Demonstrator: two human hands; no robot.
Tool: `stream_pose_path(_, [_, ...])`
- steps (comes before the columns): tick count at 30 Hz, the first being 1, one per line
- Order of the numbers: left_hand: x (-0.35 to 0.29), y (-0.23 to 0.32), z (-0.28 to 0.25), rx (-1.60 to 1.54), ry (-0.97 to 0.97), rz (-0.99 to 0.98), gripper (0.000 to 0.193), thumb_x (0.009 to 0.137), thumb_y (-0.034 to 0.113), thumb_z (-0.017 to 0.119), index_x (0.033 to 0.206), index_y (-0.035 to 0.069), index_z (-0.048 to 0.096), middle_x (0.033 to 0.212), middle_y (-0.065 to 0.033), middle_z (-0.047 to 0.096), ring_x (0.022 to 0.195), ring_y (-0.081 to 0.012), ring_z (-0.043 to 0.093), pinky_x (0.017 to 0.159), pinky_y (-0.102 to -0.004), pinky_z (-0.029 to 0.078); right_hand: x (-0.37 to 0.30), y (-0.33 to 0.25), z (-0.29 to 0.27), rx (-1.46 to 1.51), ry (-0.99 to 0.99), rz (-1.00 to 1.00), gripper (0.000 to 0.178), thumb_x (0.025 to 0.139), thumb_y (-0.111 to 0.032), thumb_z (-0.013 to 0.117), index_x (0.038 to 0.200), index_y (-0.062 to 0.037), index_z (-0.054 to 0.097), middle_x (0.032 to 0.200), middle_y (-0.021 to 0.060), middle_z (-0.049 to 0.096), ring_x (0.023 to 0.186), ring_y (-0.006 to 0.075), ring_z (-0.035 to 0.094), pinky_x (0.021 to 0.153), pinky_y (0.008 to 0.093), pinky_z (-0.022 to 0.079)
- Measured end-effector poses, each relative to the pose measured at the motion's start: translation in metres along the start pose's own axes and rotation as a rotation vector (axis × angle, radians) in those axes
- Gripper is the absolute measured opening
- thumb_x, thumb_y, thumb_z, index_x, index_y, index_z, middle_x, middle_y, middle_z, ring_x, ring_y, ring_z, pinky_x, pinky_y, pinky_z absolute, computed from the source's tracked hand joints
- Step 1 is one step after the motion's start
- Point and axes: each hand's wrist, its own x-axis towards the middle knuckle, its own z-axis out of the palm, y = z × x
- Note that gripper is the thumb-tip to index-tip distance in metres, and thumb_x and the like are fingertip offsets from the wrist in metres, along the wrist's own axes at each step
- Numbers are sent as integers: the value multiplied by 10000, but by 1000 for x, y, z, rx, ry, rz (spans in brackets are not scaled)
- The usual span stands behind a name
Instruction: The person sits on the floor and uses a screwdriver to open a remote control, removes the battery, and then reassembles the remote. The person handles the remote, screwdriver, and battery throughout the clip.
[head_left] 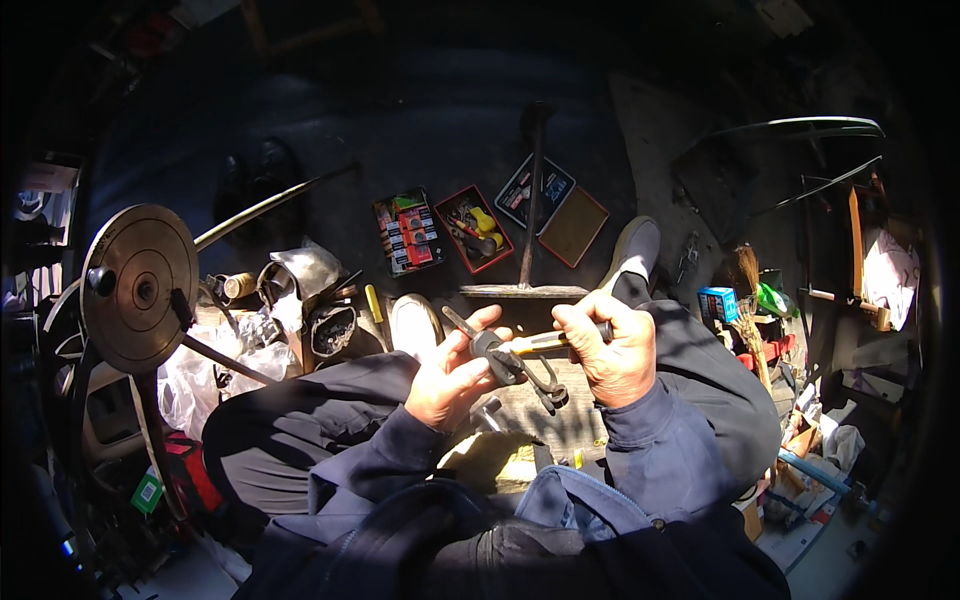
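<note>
My left hand (pixel 445 388) is closed round a dark metal part (pixel 507 366) with a rod-like end and a curved, hooked arm. My right hand (pixel 620 358) grips a yellow-and-black handled tool (pixel 538 343). The tool's far end meets the dark part between my hands; its tip is hidden, so its exact kind does not show. Both hands are above a wooden board (pixel 535 405) between my legs. Close by my left wrist is a small metal tool (pixel 487 412), partly covered.
Beyond my feet lie a box of small red packs (pixel 408 235), a red tray of bits (pixel 468 222) and an open tin (pixel 535 190). An upright metal bar (pixel 533 220) stands ahead. A round metal disc (pixel 140 290) is left; brushes (pixel 748 265) and clutter sit right.
</note>
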Motion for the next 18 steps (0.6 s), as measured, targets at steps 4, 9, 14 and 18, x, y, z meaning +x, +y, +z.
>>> stream_pose_path(4, [-2, 2, 4, 7, 25, -5, 729, 917, 22, 651, 1538, 51, 272, 1354, -139, 552, 1236, -256, 587, 988, -376, 538, -1, -2, -1, -44, -16, 7, 196, 959, -142, 704, 846, 17, 686, 651, -5, 614, 541, 34, 527, 486, 198, 394])
stream_pose_path(9, [-1, 3, 7, 41, 42, -7, 731, 908, 33, 667, 1533, 47, 288, 1352, -136, 556, 1222, -232, 595, 859, -246, 542, -1, -2, -1, -52, -13, 7, 194, 958, -141, 703, 854, 23, 690, 646, -4, 614, 543, 36, 528, 488, 204, 395])
stream_pose_path(14, [-2, 2, 5, 69, 48, -7, 718, 907, 36, 671, 1526, 44, 308, 1347, -133, 558, 1226, -225, 595, 903, -268, 550, 1, -3, -1, -97, -11, -22, 200, 953, -149, 710, 857, 25, 694, 639, 6, 616, 537, 42, 527, 481, 215, 394])
stream_pose_path(18, [0, -1, 1, 89, 56, -2, 696, 914, 33, 674, 1518, 38, 329, 1335, -130, 562, 1231, -224, 593, 980, -306, 538, 1, -10, -3, -155, -50, -40, 171, 938, -127, 714, 863, 24, 687, 669, 24, 630, 582, 55, 549, 533, 219, 425])
